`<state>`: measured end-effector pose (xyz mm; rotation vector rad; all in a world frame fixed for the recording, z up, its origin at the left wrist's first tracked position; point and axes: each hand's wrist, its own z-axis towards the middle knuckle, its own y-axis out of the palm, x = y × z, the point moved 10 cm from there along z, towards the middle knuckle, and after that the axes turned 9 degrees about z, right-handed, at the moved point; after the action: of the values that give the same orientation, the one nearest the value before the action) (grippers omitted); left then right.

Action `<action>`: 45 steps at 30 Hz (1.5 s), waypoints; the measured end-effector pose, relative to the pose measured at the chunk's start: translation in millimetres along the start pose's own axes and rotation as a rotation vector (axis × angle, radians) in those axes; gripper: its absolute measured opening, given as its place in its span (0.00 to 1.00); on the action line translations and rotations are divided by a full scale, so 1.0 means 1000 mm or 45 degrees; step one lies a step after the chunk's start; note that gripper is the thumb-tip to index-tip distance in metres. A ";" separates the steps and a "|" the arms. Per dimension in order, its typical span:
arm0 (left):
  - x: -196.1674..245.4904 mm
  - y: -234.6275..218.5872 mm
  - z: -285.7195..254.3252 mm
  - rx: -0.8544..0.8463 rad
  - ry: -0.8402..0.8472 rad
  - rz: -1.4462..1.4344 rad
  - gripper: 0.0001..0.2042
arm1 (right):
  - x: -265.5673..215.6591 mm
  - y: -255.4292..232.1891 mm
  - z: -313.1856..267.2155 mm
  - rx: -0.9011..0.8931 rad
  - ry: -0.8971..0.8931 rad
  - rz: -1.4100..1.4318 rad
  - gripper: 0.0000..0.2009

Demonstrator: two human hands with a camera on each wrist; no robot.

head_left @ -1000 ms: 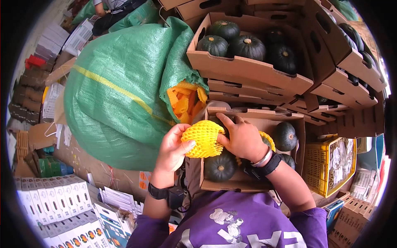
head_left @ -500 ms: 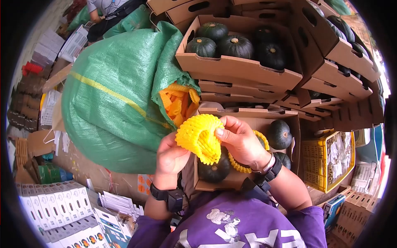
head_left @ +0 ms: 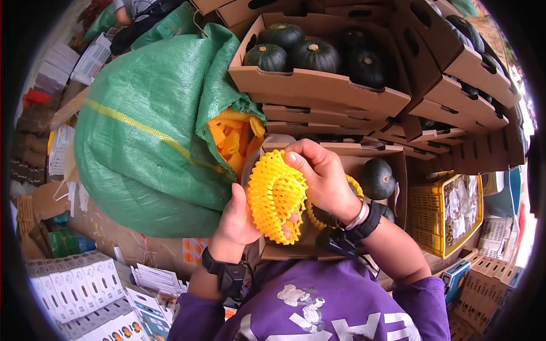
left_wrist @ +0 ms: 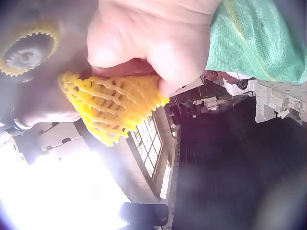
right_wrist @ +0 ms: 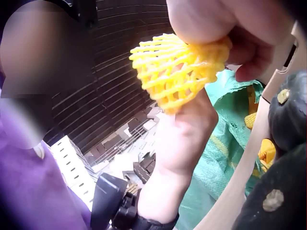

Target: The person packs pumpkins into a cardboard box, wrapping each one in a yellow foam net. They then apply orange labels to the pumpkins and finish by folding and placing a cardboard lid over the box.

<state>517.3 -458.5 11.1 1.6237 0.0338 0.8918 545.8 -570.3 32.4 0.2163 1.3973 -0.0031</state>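
Both hands hold a yellow foam net sleeve (head_left: pixel 273 196) in front of the chest. My right hand (head_left: pixel 324 176) pinches its upper edge between thumb and fingers. My left hand (head_left: pixel 238 219) has it from the other side, thumb raised along it; most of the left fingers are hidden by the mesh, with a fingertip showing through at its far side. In the right wrist view the net (right_wrist: pixel 177 69) flares wide below the right fingers. Under the hands stands a cardboard box (head_left: pixel 392 162) with dark green pumpkins (head_left: pixel 377 178); one there is ringed by another yellow net (head_left: pixel 356 186).
A big green woven sack (head_left: pixel 148 136) at the left gapes, showing orange-yellow foam nets (head_left: pixel 233 142). Boxes of pumpkins (head_left: pixel 315 55) are stacked behind. At the right stands a yellow crate (head_left: pixel 446 216); white printed cartons (head_left: pixel 74 284) fill the lower left.
The right hand has drawn back from the net's opening and now pinches its upper edge. The net has turned from lying sideways to more upright and looks stretched taller. The head view has shifted slightly.
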 end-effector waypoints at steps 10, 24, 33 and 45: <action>0.073 -0.031 -0.021 0.608 0.294 1.095 0.25 | 0.054 0.018 -0.004 -0.525 0.414 -1.296 0.39; -0.001 0.009 -0.004 0.158 0.010 0.145 0.46 | 0.028 0.025 -0.061 -0.082 0.883 1.119 0.15; 0.053 0.003 -0.020 0.660 0.568 1.179 0.36 | -0.008 -0.016 -0.052 -0.043 0.217 -0.064 0.20; 0.017 0.061 0.028 0.063 0.295 2.781 0.45 | 0.031 -0.020 -0.054 -0.027 0.591 0.358 0.19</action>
<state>517.5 -490.7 72.3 1.0211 -1.8233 2.5634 496.2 -578.2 -9.6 0.4128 1.8159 0.3118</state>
